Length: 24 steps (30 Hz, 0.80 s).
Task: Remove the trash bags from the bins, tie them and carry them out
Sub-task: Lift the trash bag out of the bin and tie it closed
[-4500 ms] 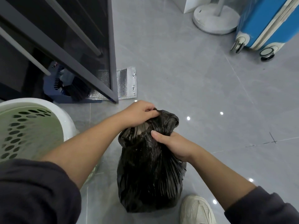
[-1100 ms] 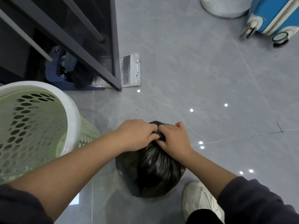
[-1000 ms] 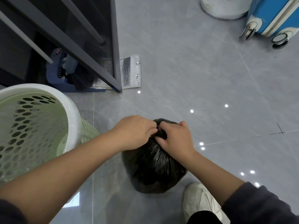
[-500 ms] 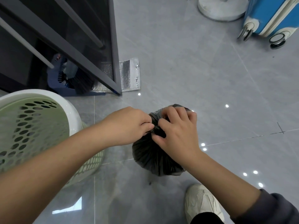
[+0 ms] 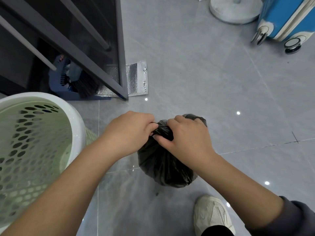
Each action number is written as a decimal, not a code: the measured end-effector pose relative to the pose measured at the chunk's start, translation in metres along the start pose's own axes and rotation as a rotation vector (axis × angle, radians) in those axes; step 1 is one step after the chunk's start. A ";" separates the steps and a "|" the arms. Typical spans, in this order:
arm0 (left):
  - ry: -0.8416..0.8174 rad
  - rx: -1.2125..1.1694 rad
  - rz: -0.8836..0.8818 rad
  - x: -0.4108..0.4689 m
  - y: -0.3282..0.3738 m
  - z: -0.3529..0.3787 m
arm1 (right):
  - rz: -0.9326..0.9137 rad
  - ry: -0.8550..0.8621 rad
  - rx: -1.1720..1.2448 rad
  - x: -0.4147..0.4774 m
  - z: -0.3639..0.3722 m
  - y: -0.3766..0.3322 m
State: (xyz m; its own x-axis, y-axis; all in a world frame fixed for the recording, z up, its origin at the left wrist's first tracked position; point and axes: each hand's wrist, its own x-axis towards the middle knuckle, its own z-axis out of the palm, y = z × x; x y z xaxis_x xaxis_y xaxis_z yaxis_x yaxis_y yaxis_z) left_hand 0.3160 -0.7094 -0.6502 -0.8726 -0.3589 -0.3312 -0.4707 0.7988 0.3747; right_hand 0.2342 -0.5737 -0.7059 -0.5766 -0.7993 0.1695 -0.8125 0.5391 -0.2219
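Black, crinkled plastic of the round trash bag (image 5: 163,164) is gathered into a neck, which the left hand (image 5: 131,133) and right hand (image 5: 189,137) both pinch with curled fingers.

A blue suitcase (image 5: 281,14) stands beside a round base (image 5: 235,12), perhaps a fan's.

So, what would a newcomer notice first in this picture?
In the middle, the left hand and the right hand grip the gathered neck of a black trash bag. A green perforated bin stands at the left, and a blue suitcase at the top right.
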 end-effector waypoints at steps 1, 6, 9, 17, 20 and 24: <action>0.004 0.009 0.000 0.000 0.001 0.000 | 0.011 -0.035 0.003 0.000 -0.003 -0.001; 0.049 0.005 0.017 -0.002 0.007 -0.004 | 0.030 -0.180 0.094 0.001 -0.028 0.004; 0.060 0.012 0.022 -0.003 0.007 -0.008 | -0.004 -0.229 0.221 0.003 -0.030 0.005; 0.054 -0.005 0.048 -0.009 0.003 -0.019 | 0.023 -0.204 0.492 0.005 -0.013 0.007; 0.063 0.017 0.041 -0.011 0.001 -0.021 | 0.105 -0.160 0.425 0.002 -0.013 -0.003; 0.060 0.030 0.046 -0.012 -0.002 -0.022 | 0.041 -0.127 0.321 -0.001 -0.015 -0.010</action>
State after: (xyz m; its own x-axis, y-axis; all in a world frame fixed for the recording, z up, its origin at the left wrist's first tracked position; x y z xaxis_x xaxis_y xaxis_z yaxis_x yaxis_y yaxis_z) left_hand 0.3245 -0.7172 -0.6282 -0.9000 -0.3492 -0.2610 -0.4266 0.8289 0.3618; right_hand 0.2416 -0.5744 -0.6895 -0.5760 -0.8166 0.0376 -0.7091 0.4763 -0.5199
